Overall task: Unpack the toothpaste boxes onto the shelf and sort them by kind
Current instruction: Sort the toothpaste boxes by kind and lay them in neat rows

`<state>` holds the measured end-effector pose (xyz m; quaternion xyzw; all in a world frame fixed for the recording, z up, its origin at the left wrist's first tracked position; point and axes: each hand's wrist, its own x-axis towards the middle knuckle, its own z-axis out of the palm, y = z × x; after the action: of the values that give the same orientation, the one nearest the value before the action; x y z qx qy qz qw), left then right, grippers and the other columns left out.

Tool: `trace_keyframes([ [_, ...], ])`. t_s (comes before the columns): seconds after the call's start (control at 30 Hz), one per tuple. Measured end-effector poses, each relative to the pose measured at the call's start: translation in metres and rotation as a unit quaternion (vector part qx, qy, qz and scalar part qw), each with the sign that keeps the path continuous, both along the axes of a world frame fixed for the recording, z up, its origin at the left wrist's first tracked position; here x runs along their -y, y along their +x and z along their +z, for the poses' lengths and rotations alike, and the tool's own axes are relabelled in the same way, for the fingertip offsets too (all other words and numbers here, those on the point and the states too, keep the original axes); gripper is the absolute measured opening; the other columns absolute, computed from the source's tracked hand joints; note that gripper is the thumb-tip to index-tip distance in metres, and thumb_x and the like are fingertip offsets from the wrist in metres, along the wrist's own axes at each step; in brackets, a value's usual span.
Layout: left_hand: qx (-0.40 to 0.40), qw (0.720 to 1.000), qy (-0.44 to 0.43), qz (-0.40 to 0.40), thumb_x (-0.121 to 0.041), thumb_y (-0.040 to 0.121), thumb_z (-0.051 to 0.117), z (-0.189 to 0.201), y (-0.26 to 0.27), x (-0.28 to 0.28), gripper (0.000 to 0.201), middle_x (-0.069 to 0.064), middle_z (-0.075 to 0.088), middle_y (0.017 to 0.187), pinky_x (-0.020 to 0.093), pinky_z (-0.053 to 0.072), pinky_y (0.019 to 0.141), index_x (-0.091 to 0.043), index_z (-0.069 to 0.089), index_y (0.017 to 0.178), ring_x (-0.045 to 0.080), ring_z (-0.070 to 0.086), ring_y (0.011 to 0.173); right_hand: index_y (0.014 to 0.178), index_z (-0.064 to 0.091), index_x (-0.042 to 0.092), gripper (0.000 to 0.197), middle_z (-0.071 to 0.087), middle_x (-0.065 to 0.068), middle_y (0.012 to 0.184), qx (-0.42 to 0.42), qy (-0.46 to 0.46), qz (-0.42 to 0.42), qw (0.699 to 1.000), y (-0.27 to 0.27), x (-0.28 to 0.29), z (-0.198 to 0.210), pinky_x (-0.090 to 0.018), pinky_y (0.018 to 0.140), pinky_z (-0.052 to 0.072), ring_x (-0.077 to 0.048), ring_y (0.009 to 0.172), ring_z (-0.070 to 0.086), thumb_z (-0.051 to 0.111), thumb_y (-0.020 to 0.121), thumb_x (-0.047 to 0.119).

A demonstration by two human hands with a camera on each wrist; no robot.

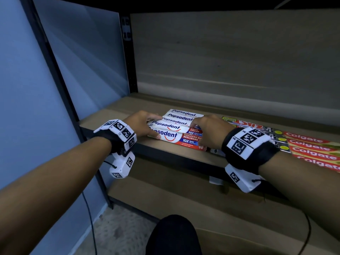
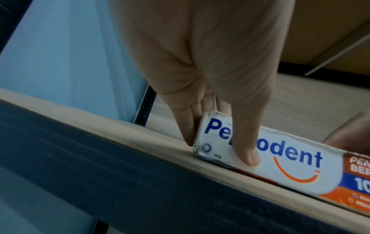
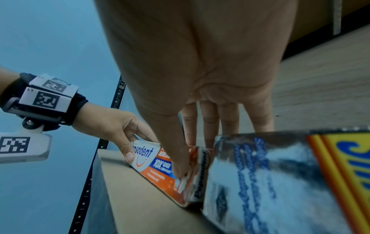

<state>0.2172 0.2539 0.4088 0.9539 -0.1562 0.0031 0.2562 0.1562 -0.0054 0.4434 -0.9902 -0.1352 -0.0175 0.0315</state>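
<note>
Left hand (image 1: 141, 124) grips left end of front Pepsodent box (image 1: 176, 138), thumb across its top face, fingers at end flap; right hand (image 1: 209, 133) grasps same box's right end; box lies flat at shelf (image 1: 114, 115) front edge; more Pepsodent boxes (image 1: 181, 116) just behind grip; silver Zact boxes (image 1: 252, 124) beside right-hand grip; Colgate boxes (image 1: 312, 148) beyond those.

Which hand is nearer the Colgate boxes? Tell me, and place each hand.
Right. The right hand is at the right end of the Pepsodent boxes, with only the Zact boxes between it and the Colgate boxes. The left hand grips the Pepsodent boxes' far left end.
</note>
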Motion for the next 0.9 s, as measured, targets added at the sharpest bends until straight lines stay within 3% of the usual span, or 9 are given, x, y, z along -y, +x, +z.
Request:
trace_keyframes([
  [0.13, 0.004, 1.000, 0.000, 0.000, -0.039, 0.064, 0.089, 0.001, -0.002, 0.007, 0.080, -0.012, 0.049, 0.147, 0.029, 0.034, 0.113, -0.032, 0.056, 0.137, 0.010, 0.046, 0.133, 0.130, 0.057, 0.031, 0.059, 0.058, -0.001, 0.129, -0.002, 0.012, -0.011, 1.000, -0.002, 0.007, -0.001, -0.038, 0.089, 0.055, -0.021, 0.111, 0.060, 0.079, 0.077, 0.017],
  [0.33, 0.011, 1.000, 0.006, 0.001, -0.040, 0.064, 0.089, 0.000, -0.006, 0.013, 0.080, -0.011, 0.051, 0.144, 0.025, 0.033, 0.111, -0.031, 0.056, 0.137, 0.011, 0.047, 0.132, 0.133, 0.057, 0.031, 0.059, 0.060, 0.002, 0.130, -0.005, 0.027, -0.009, 1.000, -0.007, 0.016, 0.000, -0.033, 0.089, 0.054, -0.018, 0.113, 0.059, 0.079, 0.080, 0.019],
  [0.5, 0.019, 1.000, 0.017, -0.011, -0.037, 0.071, 0.086, 0.003, -0.013, 0.021, 0.078, -0.008, 0.051, 0.145, 0.018, 0.031, 0.104, -0.025, 0.053, 0.140, 0.011, 0.046, 0.132, 0.135, 0.054, 0.029, 0.062, 0.059, 0.002, 0.133, -0.011, 0.049, -0.003, 0.999, -0.016, 0.022, 0.003, -0.036, 0.095, 0.052, -0.017, 0.117, 0.057, 0.080, 0.079, 0.030],
  [0.6, 0.026, 0.998, 0.048, -0.016, -0.041, 0.073, 0.084, 0.005, -0.018, 0.028, 0.078, -0.006, 0.049, 0.147, 0.022, 0.033, 0.108, -0.026, 0.050, 0.142, 0.013, 0.046, 0.133, 0.135, 0.054, 0.028, 0.061, 0.060, 0.004, 0.133, -0.002, 0.073, -0.008, 0.997, -0.025, 0.033, 0.009, -0.034, 0.096, 0.050, -0.016, 0.119, 0.057, 0.079, 0.080, 0.033],
  [0.73, 0.047, 0.997, 0.061, -0.007, -0.042, 0.073, 0.083, 0.011, -0.026, 0.039, 0.063, -0.007, 0.056, 0.139, 0.027, 0.040, 0.102, -0.033, 0.058, 0.131, 0.014, 0.052, 0.124, 0.129, 0.057, 0.028, 0.054, 0.062, 0.003, 0.128, -0.002, 0.082, -0.018, 0.996, -0.037, 0.050, 0.012, -0.034, 0.095, 0.050, -0.016, 0.114, 0.059, 0.079, 0.080, 0.030],
  [0.9, 0.086, 0.993, 0.066, -0.048, -0.041, 0.082, 0.076, 0.027, -0.046, 0.071, 0.044, -0.006, 0.062, 0.130, 0.026, 0.043, 0.093, -0.030, 0.064, 0.123, 0.015, 0.055, 0.117, 0.124, 0.059, 0.029, 0.049, 0.062, 0.002, 0.127, 0.003, 0.068, -0.045, 0.997, -0.058, 0.071, 0.015, -0.037, 0.095, 0.051, -0.018, 0.116, 0.056, 0.077, 0.079, 0.031],
])
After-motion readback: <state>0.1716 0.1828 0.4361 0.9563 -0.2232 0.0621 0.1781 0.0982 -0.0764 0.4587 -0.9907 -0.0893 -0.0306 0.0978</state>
